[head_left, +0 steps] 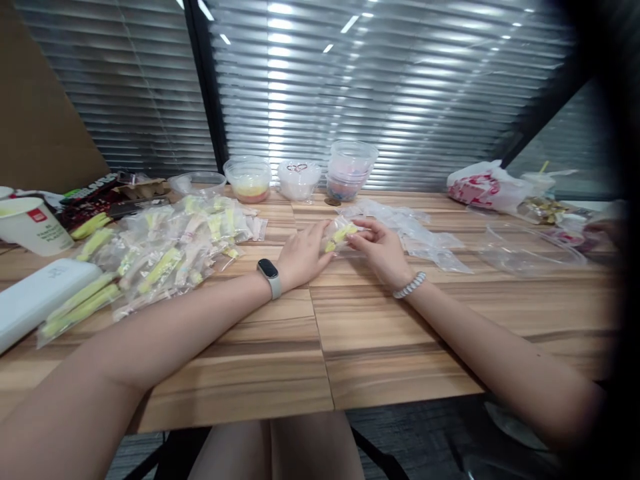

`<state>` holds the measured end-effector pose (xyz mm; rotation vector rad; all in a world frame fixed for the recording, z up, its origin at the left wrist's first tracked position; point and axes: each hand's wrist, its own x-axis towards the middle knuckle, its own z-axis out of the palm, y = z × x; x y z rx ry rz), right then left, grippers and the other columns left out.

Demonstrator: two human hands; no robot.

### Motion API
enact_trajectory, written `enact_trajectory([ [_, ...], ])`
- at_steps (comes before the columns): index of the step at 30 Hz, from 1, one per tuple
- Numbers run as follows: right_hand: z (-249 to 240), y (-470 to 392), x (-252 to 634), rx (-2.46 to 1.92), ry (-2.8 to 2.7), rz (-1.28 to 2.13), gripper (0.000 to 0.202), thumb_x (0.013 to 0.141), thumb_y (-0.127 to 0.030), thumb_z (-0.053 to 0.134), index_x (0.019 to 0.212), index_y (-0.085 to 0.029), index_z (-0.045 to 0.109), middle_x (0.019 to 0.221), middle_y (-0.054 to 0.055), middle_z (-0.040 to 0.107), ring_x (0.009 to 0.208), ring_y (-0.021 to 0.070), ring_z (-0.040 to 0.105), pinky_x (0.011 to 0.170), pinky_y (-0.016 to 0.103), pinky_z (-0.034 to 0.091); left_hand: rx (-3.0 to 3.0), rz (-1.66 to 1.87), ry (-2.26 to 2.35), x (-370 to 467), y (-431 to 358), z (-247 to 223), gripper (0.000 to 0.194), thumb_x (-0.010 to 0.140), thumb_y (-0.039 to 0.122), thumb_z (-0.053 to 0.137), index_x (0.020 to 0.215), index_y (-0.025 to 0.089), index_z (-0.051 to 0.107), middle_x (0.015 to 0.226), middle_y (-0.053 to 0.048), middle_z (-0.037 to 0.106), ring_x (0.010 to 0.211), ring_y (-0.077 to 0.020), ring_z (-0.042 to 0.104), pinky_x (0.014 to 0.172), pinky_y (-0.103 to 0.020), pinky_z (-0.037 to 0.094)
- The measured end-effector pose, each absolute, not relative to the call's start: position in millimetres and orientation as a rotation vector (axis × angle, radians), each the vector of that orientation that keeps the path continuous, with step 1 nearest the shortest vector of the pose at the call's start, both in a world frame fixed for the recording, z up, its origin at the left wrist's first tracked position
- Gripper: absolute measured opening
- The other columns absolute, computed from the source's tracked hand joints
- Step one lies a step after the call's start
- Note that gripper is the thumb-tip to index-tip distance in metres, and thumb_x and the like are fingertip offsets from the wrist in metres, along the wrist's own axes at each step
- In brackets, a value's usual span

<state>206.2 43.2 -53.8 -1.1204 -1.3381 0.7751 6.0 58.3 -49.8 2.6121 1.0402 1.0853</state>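
Between my two hands, above the middle of the wooden table (270, 347), is a small clear plastic bag with a yellow piece (342, 235) inside. My left hand (305, 253) has its fingers closed on the bag's left side. The fingertips of my right hand (383, 250) pinch its right side. A heap of similar clear bags (170, 247) with yellow and pale pink pieces lies left of my left hand. Just behind and right of my right hand are flat, clear plastic bags (400, 227). What the yellow piece is I cannot make out.
Along the back stand a tub with yellow and red contents (247, 180), a whitish round tub (299, 180) and stacked clear tubs (350, 170). A paper cup (37, 227) and white box (45, 297) are left. Right are a red-and-white bag (485, 187) and clear plastic container (530, 250).
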Motion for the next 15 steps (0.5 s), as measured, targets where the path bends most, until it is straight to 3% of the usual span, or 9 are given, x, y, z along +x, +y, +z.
enact_trajectory([
  [3,-51.5,49.5,220.8,-1.121,-1.272,0.767,0.05,0.076,-0.038,0.079,0.117,-0.019,0.057,0.078,0.004,0.066,0.069,0.0222,0.063,0.068,0.038,0.054,2.655,1.045,1.136,8.5,55.7,-52.3,0.055,0.087,0.031,0.065,0.133,0.016,0.039,0.122,-0.01,0.055,0.109,-0.0271,0.054,0.094,-0.039,0.046],
  [5,-46.6,56.6,234.0,-1.123,-1.246,0.738,0.045,0.077,-0.036,0.079,0.115,-0.023,0.058,0.08,0.003,0.066,0.07,0.0224,0.063,0.071,0.04,0.055,2.694,1.013,1.218,10.1,53.9,-53.8,0.05,0.088,0.036,0.064,0.129,0.015,0.044,0.12,-0.011,0.055,0.11,-0.0273,0.054,0.094,-0.039,0.046],
  [8,-33.3,70.4,247.2,-1.081,-1.135,0.684,0.027,0.079,-0.032,0.078,0.101,-0.027,0.062,0.086,0.001,0.065,0.074,0.0196,0.062,0.074,0.036,0.055,2.748,0.856,1.288,11.2,53.7,-55.4,0.038,0.09,0.043,0.059,0.115,0.015,0.055,0.113,-0.011,0.057,0.102,-0.0279,0.057,0.089,-0.04,0.049],
  [11,-14.3,81.4,228.8,-0.991,-1.081,1.015,0.011,0.082,-0.022,0.074,0.088,-0.023,0.065,0.08,0.001,0.062,0.071,0.0129,0.06,0.065,0.022,0.053,2.8,0.717,1.214,11.7,56.4,-55.5,0.033,0.091,0.045,0.052,0.095,0.015,0.063,0.098,-0.012,0.062,0.096,-0.0292,0.059,0.086,-0.043,0.05],
  [13,0.8,84.3,191.9,-0.979,-1.13,1.297,0.006,0.084,-0.016,0.071,0.088,-0.019,0.066,0.077,0.002,0.062,0.067,0.01,0.059,0.062,0.017,0.053,2.816,0.694,1.15,12.8,58.4,-54.9,0.034,0.092,0.045,0.05,0.093,0.014,0.065,0.097,-0.013,0.063,0.094,-0.0295,0.06,0.086,-0.044,0.05],
  [15,17.8,85.0,139.6,-0.986,-1.213,1.371,0.008,0.081,-0.014,0.074,0.085,-0.016,0.067,0.078,0.005,0.064,0.07,0.0126,0.062,0.062,0.019,0.055,2.819,0.665,1.106,14.3,59.7,-53.9,0.034,0.092,0.042,0.048,0.096,0.013,0.065,0.099,-0.014,0.063,0.095,-0.0295,0.061,0.087,-0.044,0.05],
])
